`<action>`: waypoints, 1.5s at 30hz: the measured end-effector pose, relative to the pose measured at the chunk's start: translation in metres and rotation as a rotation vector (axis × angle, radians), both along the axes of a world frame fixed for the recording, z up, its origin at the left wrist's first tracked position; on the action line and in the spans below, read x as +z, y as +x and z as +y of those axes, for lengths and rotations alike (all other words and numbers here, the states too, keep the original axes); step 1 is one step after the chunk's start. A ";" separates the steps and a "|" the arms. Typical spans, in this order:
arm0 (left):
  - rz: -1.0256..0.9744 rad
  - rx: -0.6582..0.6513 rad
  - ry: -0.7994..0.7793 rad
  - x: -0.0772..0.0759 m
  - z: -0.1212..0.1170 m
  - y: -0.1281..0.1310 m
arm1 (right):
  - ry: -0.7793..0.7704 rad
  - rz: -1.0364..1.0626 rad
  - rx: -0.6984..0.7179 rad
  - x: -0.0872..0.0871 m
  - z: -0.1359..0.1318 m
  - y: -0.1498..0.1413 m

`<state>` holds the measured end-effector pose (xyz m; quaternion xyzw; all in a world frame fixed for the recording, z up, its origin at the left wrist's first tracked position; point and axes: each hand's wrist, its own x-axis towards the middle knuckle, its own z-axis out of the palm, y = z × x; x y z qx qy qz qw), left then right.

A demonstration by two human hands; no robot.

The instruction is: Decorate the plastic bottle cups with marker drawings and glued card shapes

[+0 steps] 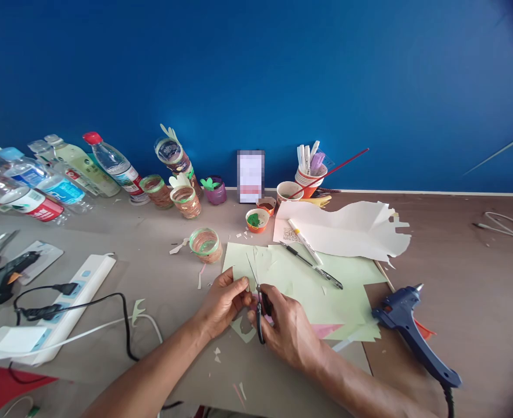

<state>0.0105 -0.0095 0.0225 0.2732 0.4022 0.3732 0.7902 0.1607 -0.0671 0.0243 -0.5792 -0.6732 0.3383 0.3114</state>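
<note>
My right hand (pixel 287 328) grips a pair of black-handled scissors (pixel 259 316), its fingers in the loops. The thin blades point away from me, slightly apart, above pale green paper sheets (pixel 347 307). Just left of the scissors, my left hand (pixel 225 299) pinches a small piece of pale paper (pixel 251 283); its outline blends with the sheets behind. Some pink paper shows between the hands. Below them lies a pale green offcut (pixel 244 330) with a cut-out shape. A black pen (pixel 311 265) and a white marker (pixel 305 241) rest on the papers.
At right lies a blue glue gun (pixel 406 328). Beyond my hands stand a painted jar (pixel 205 245), a cup of green paint (pixel 257 220) and a cup of markers (pixel 311 174). Left are plastic bottles (pixel 114 165), a power strip (pixel 79 290) with cables, and a black glue gun (pixel 10 278).
</note>
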 end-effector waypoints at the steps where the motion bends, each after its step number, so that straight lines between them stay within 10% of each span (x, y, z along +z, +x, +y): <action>1: 0.001 -0.001 0.005 0.000 0.000 0.000 | -0.006 -0.001 -0.002 0.000 0.000 0.000; 45: 0.021 0.013 -0.015 -0.003 0.002 -0.003 | -0.073 0.068 -0.020 -0.021 -0.002 0.001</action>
